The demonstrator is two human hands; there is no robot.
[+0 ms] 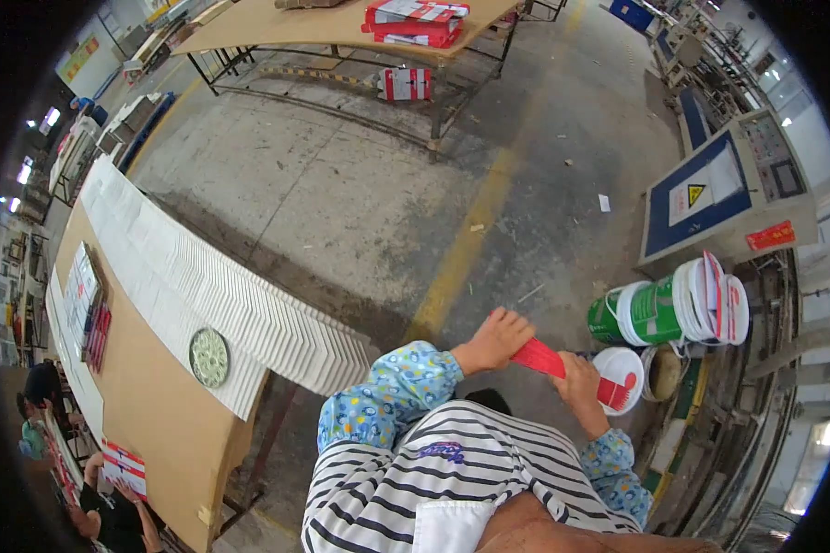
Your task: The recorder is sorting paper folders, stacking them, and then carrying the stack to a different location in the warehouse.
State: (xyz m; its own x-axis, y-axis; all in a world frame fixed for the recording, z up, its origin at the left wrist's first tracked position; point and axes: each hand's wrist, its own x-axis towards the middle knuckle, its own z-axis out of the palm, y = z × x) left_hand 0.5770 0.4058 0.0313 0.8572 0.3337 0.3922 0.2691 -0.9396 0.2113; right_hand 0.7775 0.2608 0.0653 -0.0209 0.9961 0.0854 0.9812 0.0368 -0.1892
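Note:
My left hand (496,340) is closed around one end of a flat red strip (538,358). My right hand (577,382) grips it farther along, so the strip spans the gap between both fists in front of my body. Beyond the right hand a red piece with a comb-like edge (613,394) shows against a white bucket (626,362); whether it belongs to the strip I cannot tell. Patterned blue sleeves cover both forearms.
To the left, a brown table (171,433) carries a long row of overlapping white sheets (249,300) and a round patterned dish (209,358). Green-and-white buckets (650,311) stand at right beside a control cabinet (710,198). Another person (111,502) handles a red-and-white packet.

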